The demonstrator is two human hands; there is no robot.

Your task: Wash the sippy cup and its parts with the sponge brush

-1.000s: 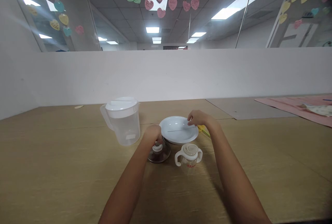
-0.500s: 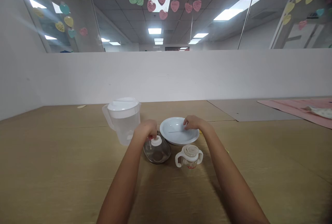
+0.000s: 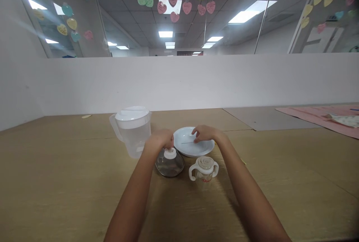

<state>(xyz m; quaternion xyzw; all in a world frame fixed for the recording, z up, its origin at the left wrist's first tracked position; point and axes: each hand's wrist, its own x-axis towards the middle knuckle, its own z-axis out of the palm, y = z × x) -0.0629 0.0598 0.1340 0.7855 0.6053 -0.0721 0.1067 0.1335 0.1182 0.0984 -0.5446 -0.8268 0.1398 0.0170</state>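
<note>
My left hand (image 3: 162, 139) is closed, its fingertips down at the white knob (image 3: 169, 153) of what looks like a clear, grey-tinted lid (image 3: 169, 167) lying on the table. How firmly the fingers hold the knob is hard to see. Over the right part of a shallow white bowl (image 3: 183, 149) hovers my right hand (image 3: 203, 133), thumb and forefinger apart with nothing visible between them. A thin pale line runs across the bowl's inside. In front of the bowl stands a clear two-handled cup (image 3: 205, 168) with white handles, a pale top and red print.
A translucent lidded pitcher (image 3: 135, 133) stands left of my left hand, handle to the left. On the right, a pink cloth (image 3: 305, 116) and a grey sheet (image 3: 269, 119) cover the wooden table (image 3: 70, 182). A white wall (image 3: 182, 83) closes off the back.
My left hand has shifted slightly right, over the knob. My right hand has moved a little left above the bowl, and its fingers have spread. The dishes stay in place.
</note>
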